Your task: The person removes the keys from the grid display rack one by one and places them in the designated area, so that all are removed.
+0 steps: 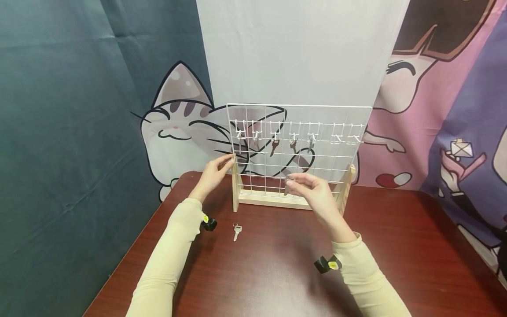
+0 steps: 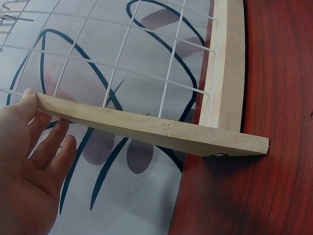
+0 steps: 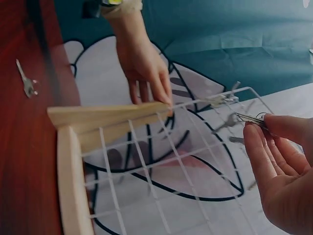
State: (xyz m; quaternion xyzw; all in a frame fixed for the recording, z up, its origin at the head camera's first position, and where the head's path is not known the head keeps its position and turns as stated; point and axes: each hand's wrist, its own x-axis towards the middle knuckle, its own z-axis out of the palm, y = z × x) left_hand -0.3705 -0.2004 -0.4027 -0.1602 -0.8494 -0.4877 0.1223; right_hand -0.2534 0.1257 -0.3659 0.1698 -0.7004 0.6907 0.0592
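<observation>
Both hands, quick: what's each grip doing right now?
Left hand: closed, holding the top end of the left wooden upright between thumb and fingers.
Right hand: closed, pinching a metal key.

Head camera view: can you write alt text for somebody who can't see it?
A person's right grip holds a key in front of a white wire rack, while the left grip holds the rack's left wooden post. Several other keys hang from hooks on the rack, and one loose key lies on the reddish-brown table.
</observation>
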